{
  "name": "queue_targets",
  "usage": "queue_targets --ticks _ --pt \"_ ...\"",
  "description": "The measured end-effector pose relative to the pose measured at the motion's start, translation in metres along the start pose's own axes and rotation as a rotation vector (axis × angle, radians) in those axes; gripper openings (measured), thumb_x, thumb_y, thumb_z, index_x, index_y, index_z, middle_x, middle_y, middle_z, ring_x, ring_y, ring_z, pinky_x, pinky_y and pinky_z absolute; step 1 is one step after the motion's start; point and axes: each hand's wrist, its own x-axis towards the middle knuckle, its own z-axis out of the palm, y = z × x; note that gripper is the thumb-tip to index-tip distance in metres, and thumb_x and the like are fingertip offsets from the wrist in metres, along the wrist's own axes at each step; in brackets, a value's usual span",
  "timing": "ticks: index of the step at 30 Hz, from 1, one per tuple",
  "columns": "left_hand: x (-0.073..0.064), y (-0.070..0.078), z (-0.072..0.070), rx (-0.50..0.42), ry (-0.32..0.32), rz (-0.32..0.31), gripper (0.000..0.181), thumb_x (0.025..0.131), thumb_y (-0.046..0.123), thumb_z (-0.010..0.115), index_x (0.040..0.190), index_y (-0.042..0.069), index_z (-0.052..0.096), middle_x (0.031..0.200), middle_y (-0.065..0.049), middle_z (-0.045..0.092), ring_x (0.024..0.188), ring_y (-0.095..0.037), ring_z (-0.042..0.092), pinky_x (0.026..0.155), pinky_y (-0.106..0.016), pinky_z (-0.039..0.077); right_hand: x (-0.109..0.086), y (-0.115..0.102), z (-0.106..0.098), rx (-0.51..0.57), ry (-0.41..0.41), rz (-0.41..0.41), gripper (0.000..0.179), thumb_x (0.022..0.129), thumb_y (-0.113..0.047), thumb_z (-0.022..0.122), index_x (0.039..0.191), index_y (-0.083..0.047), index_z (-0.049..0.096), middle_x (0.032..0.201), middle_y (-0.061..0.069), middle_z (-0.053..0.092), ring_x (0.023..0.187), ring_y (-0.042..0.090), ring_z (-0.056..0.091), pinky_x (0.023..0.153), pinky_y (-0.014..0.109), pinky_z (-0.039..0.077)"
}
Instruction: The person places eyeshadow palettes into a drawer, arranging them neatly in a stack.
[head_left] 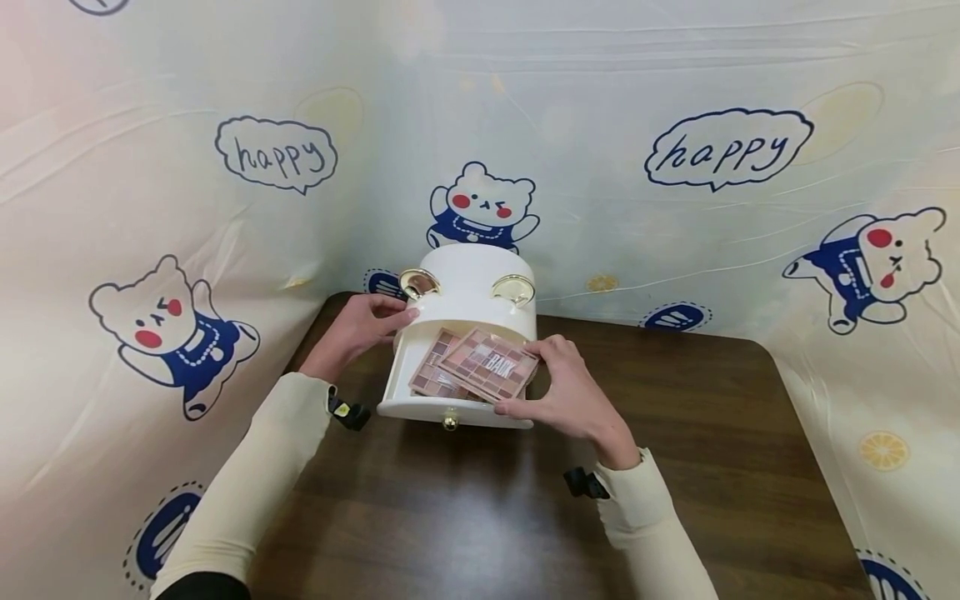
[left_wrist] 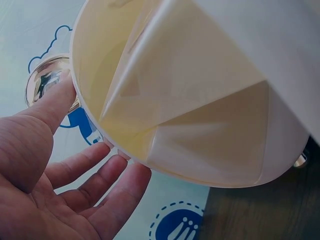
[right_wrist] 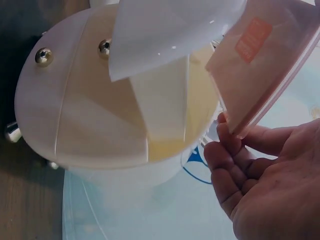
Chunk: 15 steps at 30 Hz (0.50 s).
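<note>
On the table stands a white rounded storage box (head_left: 476, 279) with gold fittings. Its drawer (head_left: 405, 371) is pulled out and shows a small gold knob (head_left: 450, 422) on the front. My right hand (head_left: 566, 387) pinches a pinkish-brown eyeshadow palette (head_left: 491, 364) at its right edge, tilted above the drawer. Beneath it another similar palette (head_left: 429, 375) lies partly covered. My left hand (head_left: 363, 329) rests against the box's left side, thumb and fingertips at its edge. From below, the left wrist view shows those fingers (left_wrist: 127, 187) touching the box wall.
A brown wooden table (head_left: 675, 417) carries the box near its back edge. Behind and at both sides hangs a pale printed curtain (head_left: 585, 125) with bears and lettering. Dark straps with small devices (head_left: 585, 483) sit at both wrists.
</note>
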Motion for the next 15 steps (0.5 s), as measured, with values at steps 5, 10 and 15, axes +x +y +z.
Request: queue_targets --ticks 5,10,15 --pt "0.000 -0.001 0.000 0.009 0.000 -0.002 0.066 0.086 0.047 0.078 0.134 0.005 0.060 0.126 -0.016 0.060 0.107 -0.033 0.063 0.083 -0.042 0.059 0.009 -0.005 0.007 -0.041 -0.014 0.055 0.097 0.068 -0.071 0.078 0.135 -0.004 0.056 0.112 0.002 0.048 0.107 0.021 0.038 0.084 0.038 0.043" --pt "0.000 0.000 0.000 0.017 0.003 -0.001 0.066 0.087 0.047 0.077 0.134 0.004 0.060 0.125 -0.017 0.060 0.106 -0.033 0.063 0.083 -0.042 0.060 0.019 -0.008 0.015 -0.102 -0.002 0.086 0.101 0.067 -0.078 0.073 0.134 -0.004 0.056 0.109 0.004 0.049 0.105 0.022 0.038 0.083 0.038 0.039" --pt "0.001 0.000 0.000 0.024 0.003 -0.006 0.066 0.088 0.046 0.077 0.134 0.004 0.060 0.125 -0.018 0.060 0.106 -0.033 0.063 0.083 -0.041 0.060 0.026 -0.011 0.025 -0.124 0.020 0.099 0.103 0.065 -0.081 0.071 0.136 -0.007 0.056 0.108 0.002 0.051 0.103 0.020 0.038 0.086 0.038 0.036"
